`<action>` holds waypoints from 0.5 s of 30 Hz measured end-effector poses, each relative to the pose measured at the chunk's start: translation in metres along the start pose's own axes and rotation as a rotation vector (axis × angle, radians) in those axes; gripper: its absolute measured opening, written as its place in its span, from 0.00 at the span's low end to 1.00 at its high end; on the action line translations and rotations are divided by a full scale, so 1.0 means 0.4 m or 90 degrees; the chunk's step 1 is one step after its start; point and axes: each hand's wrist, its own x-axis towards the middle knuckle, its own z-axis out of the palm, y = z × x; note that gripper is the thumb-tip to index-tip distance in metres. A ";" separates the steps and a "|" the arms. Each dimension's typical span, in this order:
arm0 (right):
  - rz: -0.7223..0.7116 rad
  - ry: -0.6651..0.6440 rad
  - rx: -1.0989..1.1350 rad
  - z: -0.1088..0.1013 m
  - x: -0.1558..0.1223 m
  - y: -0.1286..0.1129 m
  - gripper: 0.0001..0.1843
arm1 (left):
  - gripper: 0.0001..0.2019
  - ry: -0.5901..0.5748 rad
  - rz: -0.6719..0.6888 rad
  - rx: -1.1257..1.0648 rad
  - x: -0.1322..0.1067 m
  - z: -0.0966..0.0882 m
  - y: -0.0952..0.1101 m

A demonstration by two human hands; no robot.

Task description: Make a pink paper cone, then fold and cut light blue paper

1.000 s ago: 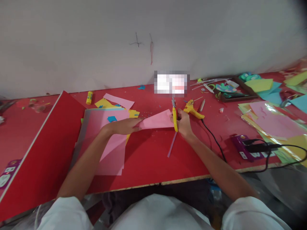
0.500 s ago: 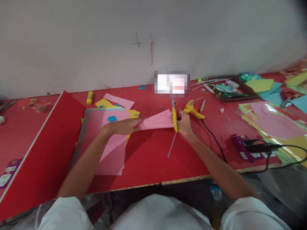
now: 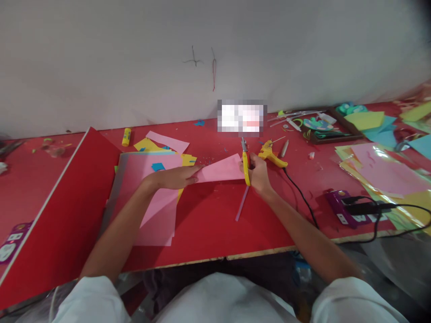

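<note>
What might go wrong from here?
The yellow plastic glue gun lies close to the right hand; if hot, it might burn skin. Its thin black cord runs near the right forearm and might be snagged. The yellow-handled metal tool in this hand might crease the tapered pink paper.

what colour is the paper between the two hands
The paper is pink, seen best in the head view.

From here, the paper (image 3: 220, 171) spans left fingers (image 3: 189, 172) to right fingers (image 3: 255, 162), scissors (image 3: 246, 168) at its right end. Farther right on the surface (image 3: 208, 224) lies the glue gun (image 3: 270, 154), the tray (image 3: 347, 122) behind it; leftward, sheets (image 3: 158, 222), then the board (image 3: 60, 211).
</note>
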 end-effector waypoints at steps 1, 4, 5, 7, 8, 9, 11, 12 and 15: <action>0.000 0.000 0.000 0.000 0.000 -0.001 0.10 | 0.31 -0.001 -0.003 0.001 0.001 0.000 -0.001; 0.005 -0.004 0.000 0.000 0.000 -0.003 0.10 | 0.31 -0.003 -0.008 0.000 0.003 0.002 -0.002; 0.007 -0.005 0.001 0.000 0.000 -0.003 0.11 | 0.31 -0.004 -0.007 0.000 0.003 0.002 -0.003; 0.008 -0.003 0.000 -0.001 0.000 -0.003 0.11 | 0.32 -0.002 0.000 0.003 -0.001 0.000 -0.002; 0.007 -0.003 -0.002 -0.001 0.000 -0.003 0.11 | 0.32 0.004 0.005 0.003 -0.005 -0.002 -0.001; 0.006 -0.004 -0.002 -0.001 0.000 -0.003 0.10 | 0.31 0.010 0.012 0.001 -0.009 -0.005 -0.001; 0.005 -0.006 0.000 -0.002 0.000 -0.004 0.11 | 0.28 0.039 0.022 -0.010 -0.017 -0.013 -0.001; 0.005 -0.007 0.002 -0.002 0.000 -0.005 0.11 | 0.26 0.065 0.021 -0.015 -0.020 -0.019 -0.001; 0.003 -0.003 0.000 -0.001 0.000 -0.011 0.13 | 0.19 0.206 -0.016 -0.015 -0.022 -0.038 0.001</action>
